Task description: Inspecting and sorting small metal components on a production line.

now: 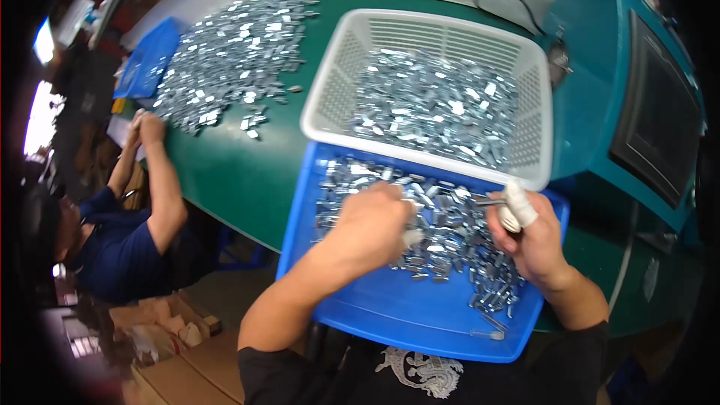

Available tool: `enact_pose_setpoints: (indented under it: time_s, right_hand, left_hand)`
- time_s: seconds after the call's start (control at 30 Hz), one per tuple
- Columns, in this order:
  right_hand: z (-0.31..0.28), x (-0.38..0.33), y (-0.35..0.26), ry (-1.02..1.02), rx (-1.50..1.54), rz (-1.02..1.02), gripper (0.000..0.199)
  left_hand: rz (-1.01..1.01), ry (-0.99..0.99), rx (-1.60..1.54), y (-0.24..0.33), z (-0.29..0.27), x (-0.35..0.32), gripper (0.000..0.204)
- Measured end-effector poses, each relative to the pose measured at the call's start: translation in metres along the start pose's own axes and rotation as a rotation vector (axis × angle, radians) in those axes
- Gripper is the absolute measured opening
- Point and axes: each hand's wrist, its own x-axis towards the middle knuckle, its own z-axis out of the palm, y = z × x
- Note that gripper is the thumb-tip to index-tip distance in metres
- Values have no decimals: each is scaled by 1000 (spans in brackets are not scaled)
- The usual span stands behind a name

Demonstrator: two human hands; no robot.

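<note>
A blue plastic tray (375,319) sits in front of me, with many small shiny metal pieces (442,244) heaped toward its far side. Over the left part of this heap is my left hand (371,225), its fingers curled down and a white wrap on one fingertip. What those fingers hold is hidden. Above the heap's right side, my right hand (534,236) is closed, with white coverings on its thumb and a finger. A thin metal piece (491,201) sticks out leftward from its grip; its kind is unclear.
A white slotted basket (319,105) of similar pieces stands just beyond the tray. More lie piled (240,52) on the green table (247,172) beside a blue scoop-like bin (150,60). A co-worker (124,247) sits at left. A teal machine (592,105) stands right.
</note>
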Motion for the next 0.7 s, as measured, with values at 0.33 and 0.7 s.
enact_pose_setpoints:
  time_s: [0.33,0.7]
  right_hand:
    - [-3,-5,9,62,-116,-144,35]
    - [5,-7,5,-10,-315,-201,39]
  left_hand:
    - [154,299,-560,15,-5,6,18]
    - [329,558,-751,15,6,9,22]
